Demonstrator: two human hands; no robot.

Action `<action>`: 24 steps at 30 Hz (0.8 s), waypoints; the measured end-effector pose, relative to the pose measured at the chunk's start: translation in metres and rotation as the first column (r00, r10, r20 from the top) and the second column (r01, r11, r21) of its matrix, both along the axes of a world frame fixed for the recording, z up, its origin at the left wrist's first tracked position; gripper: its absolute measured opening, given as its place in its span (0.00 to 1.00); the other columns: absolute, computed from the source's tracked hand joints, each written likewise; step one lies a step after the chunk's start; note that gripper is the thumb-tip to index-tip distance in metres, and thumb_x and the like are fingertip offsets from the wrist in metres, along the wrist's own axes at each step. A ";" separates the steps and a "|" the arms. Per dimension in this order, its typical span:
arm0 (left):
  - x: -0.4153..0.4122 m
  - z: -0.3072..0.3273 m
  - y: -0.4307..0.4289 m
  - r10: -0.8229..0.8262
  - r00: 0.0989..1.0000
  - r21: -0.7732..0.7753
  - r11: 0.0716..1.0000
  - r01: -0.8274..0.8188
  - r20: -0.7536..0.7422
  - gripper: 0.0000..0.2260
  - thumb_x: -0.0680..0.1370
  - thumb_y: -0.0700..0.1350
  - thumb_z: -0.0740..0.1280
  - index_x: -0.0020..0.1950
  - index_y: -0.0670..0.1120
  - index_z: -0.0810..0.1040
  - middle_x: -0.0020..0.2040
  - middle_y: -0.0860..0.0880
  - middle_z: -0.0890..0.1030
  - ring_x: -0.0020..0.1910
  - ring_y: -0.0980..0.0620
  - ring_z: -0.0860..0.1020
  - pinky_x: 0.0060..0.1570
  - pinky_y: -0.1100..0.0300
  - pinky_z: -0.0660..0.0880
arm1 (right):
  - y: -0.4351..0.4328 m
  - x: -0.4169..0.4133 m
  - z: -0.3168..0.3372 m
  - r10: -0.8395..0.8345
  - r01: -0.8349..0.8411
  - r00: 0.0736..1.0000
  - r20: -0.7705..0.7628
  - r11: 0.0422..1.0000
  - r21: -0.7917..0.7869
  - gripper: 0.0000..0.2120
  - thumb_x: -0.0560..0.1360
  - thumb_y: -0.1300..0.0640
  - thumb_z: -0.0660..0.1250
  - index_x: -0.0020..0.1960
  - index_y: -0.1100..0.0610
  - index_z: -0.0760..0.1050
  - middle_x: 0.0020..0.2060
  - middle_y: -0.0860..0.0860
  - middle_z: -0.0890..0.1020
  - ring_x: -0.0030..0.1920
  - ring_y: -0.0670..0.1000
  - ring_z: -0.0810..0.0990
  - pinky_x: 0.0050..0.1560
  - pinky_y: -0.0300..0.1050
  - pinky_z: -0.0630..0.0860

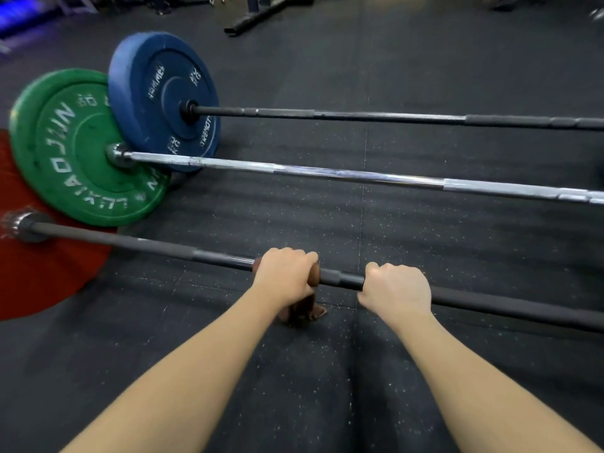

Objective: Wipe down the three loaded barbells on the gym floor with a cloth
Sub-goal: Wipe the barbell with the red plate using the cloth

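Note:
Three barbells lie side by side on the floor. The nearest is a black bar (147, 245) with a red plate (39, 276) at its left end. My left hand (286, 276) grips this bar through a brown cloth (314, 276) wrapped around it; the cloth's loose end hangs below my wrist. My right hand (397, 287) grips the bare bar just to the right. Behind it lies a chrome bar (343, 174) with a green plate (78, 148). Farthest is a dark bar (376, 116) with a blue plate (163, 96).
Black speckled rubber flooring (327, 387) covers the area. The base of a black rack (258, 16) stands at the back. Blue-lit equipment shows at the far top left. The bars run off the right edge of the view.

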State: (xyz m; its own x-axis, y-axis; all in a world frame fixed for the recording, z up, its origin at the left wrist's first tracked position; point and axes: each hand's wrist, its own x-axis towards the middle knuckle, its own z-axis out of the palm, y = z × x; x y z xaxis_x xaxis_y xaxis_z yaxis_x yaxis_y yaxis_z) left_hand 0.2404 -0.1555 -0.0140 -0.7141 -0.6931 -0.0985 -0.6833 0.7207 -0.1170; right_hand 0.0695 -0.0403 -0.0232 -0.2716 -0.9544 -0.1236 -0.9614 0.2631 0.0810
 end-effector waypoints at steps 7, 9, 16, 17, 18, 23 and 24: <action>-0.032 -0.009 0.037 -0.103 0.991 -0.097 0.991 0.094 -0.084 0.16 0.75 0.51 0.71 0.59 0.49 0.70 0.55 0.50 0.79 0.54 0.44 0.77 0.46 0.51 0.65 | 0.000 0.002 0.005 -0.023 0.022 0.999 -0.036 1.000 -0.017 0.07 0.76 0.51 0.60 0.44 0.54 0.67 0.34 0.47 0.74 0.35 0.56 0.74 0.33 0.46 0.61; -0.041 -0.008 0.041 -0.127 0.988 -0.074 0.990 0.120 -0.091 0.18 0.75 0.51 0.72 0.61 0.49 0.70 0.57 0.49 0.79 0.55 0.44 0.77 0.47 0.50 0.68 | 0.000 0.004 0.007 -0.022 0.021 0.998 -0.052 1.000 -0.019 0.06 0.77 0.51 0.60 0.44 0.53 0.67 0.40 0.48 0.81 0.39 0.56 0.79 0.35 0.46 0.63; -0.009 0.004 0.008 -0.276 0.956 0.098 0.953 0.285 -0.097 0.19 0.74 0.54 0.72 0.60 0.49 0.71 0.57 0.50 0.78 0.55 0.46 0.77 0.46 0.52 0.69 | 0.002 0.005 0.005 -0.024 0.023 0.997 -0.073 1.000 -0.016 0.08 0.77 0.48 0.59 0.46 0.52 0.66 0.43 0.49 0.82 0.39 0.56 0.80 0.36 0.46 0.68; 0.002 0.005 0.003 -0.260 0.961 0.100 0.958 0.269 -0.094 0.18 0.74 0.54 0.72 0.59 0.50 0.71 0.57 0.51 0.79 0.56 0.46 0.77 0.48 0.52 0.70 | 0.002 0.004 0.005 -0.026 0.025 0.996 -0.081 1.000 -0.015 0.09 0.77 0.47 0.59 0.46 0.52 0.67 0.42 0.49 0.82 0.38 0.56 0.79 0.36 0.46 0.67; 0.014 0.007 -0.005 -0.233 0.969 0.097 0.966 0.241 -0.085 0.17 0.73 0.54 0.71 0.58 0.51 0.71 0.57 0.52 0.79 0.56 0.47 0.77 0.49 0.52 0.70 | 0.002 0.004 0.005 -0.028 0.026 0.996 -0.087 1.000 -0.014 0.10 0.77 0.46 0.59 0.46 0.52 0.67 0.41 0.49 0.81 0.36 0.56 0.77 0.35 0.46 0.67; 0.090 0.013 -0.053 -0.035 0.999 0.066 0.997 0.037 -0.036 0.13 0.72 0.53 0.70 0.49 0.56 0.68 0.52 0.55 0.79 0.55 0.49 0.77 0.50 0.53 0.70 | 0.001 0.005 0.005 -0.032 0.032 0.996 -0.082 0.999 0.002 0.12 0.78 0.44 0.59 0.46 0.52 0.67 0.34 0.47 0.71 0.35 0.55 0.73 0.35 0.46 0.67; 0.097 0.013 -0.058 -0.003 0.999 0.056 0.998 0.005 -0.035 0.13 0.72 0.53 0.70 0.48 0.56 0.67 0.51 0.55 0.79 0.54 0.49 0.77 0.49 0.53 0.69 | 0.001 0.005 0.005 -0.035 0.035 0.996 -0.085 0.999 0.001 0.11 0.78 0.44 0.59 0.46 0.52 0.67 0.34 0.48 0.72 0.35 0.55 0.73 0.35 0.46 0.67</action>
